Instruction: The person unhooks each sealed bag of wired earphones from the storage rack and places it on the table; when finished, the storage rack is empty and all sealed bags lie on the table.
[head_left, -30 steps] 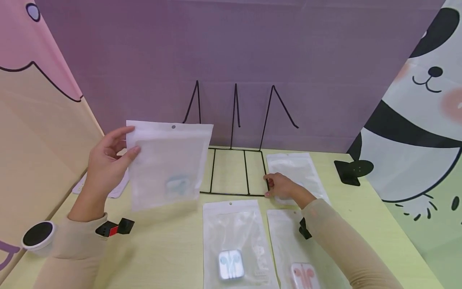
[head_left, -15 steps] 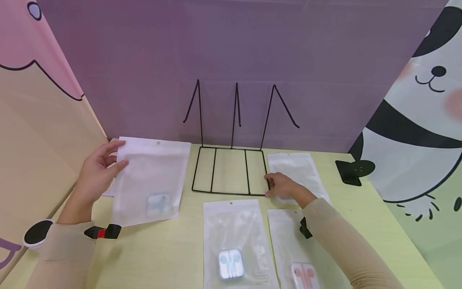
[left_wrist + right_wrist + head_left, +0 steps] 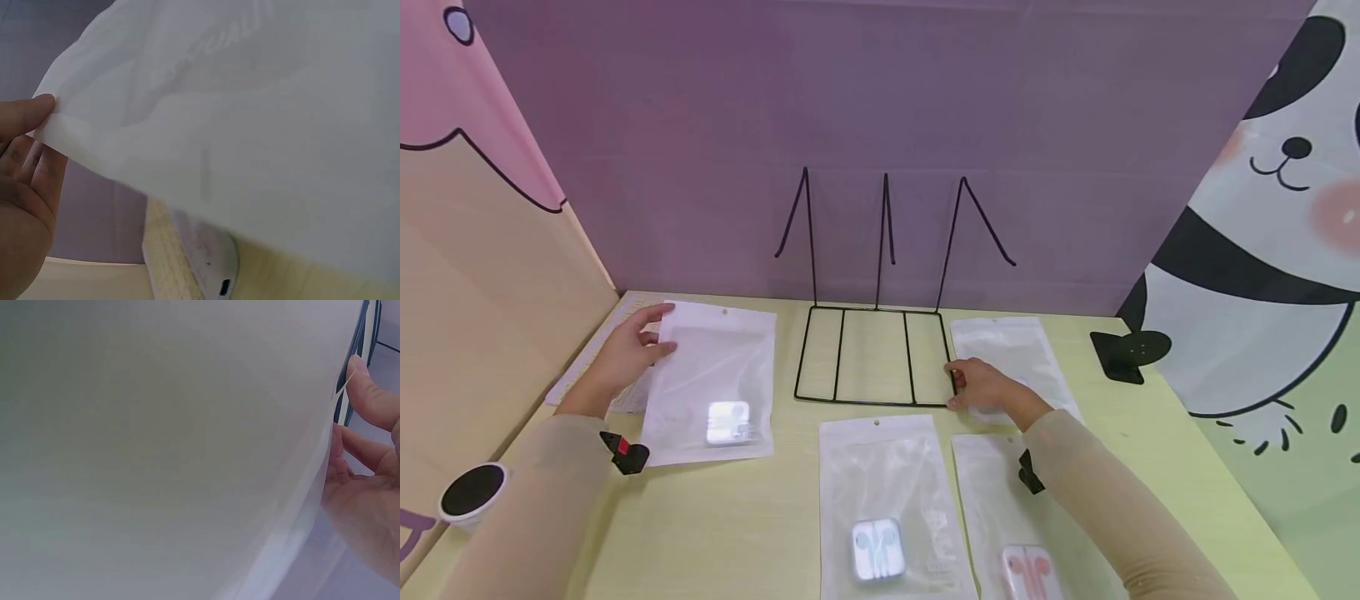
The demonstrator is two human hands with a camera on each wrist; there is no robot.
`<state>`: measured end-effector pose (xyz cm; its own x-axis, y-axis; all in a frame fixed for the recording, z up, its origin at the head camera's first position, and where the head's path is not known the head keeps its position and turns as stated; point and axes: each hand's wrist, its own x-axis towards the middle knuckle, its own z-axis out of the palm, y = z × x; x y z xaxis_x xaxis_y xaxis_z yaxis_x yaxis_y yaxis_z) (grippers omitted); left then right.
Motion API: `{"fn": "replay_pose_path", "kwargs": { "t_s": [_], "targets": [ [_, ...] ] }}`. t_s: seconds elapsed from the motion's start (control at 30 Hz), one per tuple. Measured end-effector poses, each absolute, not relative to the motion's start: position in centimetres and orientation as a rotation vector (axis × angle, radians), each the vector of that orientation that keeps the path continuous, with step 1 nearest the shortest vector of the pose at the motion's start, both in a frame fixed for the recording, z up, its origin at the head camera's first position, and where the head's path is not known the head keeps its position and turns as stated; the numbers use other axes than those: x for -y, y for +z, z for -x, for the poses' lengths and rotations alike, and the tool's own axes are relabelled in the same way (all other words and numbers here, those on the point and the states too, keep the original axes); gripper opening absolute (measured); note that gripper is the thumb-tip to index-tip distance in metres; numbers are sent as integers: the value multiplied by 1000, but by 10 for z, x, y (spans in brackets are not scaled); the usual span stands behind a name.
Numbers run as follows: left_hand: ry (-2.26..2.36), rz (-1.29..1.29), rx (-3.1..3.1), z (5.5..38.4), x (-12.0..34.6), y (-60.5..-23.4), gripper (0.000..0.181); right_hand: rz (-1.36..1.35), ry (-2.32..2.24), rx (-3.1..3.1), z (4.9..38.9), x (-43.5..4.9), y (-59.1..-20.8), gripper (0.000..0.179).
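Note:
My left hand (image 3: 625,354) pinches the left edge of a white zip bag (image 3: 715,333), thumb in front. A small earphone case (image 3: 728,422) shows through the bag's lower part, glare hiding its detail. The bag leans slightly over the table's far left. With thumb and fingers, my right hand (image 3: 985,385) grips the front right corner of a black wire rack (image 3: 913,404), which has three upright hooks. In the right wrist view, pale bag plastic (image 3: 156,456) fills most of the picture beside the hand.
Behind my right hand lies another white bag (image 3: 1018,350). Nearer are a bag (image 3: 880,467) with white earphones and one (image 3: 992,483) with pink earphones. A black bracket (image 3: 1120,358) stands right; a lavender keyboard-like slab (image 3: 574,367) and black-topped round container (image 3: 472,493) are left.
My left hand has carried the bag left and down, away from in front of the rack, to the far left of the table. The right hand has stayed on the rack's corner.

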<state>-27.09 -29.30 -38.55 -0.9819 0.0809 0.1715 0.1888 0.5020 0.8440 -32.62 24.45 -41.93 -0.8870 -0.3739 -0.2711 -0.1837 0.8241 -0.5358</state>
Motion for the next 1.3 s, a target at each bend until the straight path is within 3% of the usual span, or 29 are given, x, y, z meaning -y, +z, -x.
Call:
{"fn": "replay_pose_path", "kwargs": {
  "t_s": [0.83,1.3],
  "targets": [
    [-1505,-8,2904,306,274,-428,76,436,-653,-2663,329,-243,-418,69],
    [-1575,47,2979,309,273,-435,80,452,-634,-2661,330,-245,-418,69]
  ]
}}
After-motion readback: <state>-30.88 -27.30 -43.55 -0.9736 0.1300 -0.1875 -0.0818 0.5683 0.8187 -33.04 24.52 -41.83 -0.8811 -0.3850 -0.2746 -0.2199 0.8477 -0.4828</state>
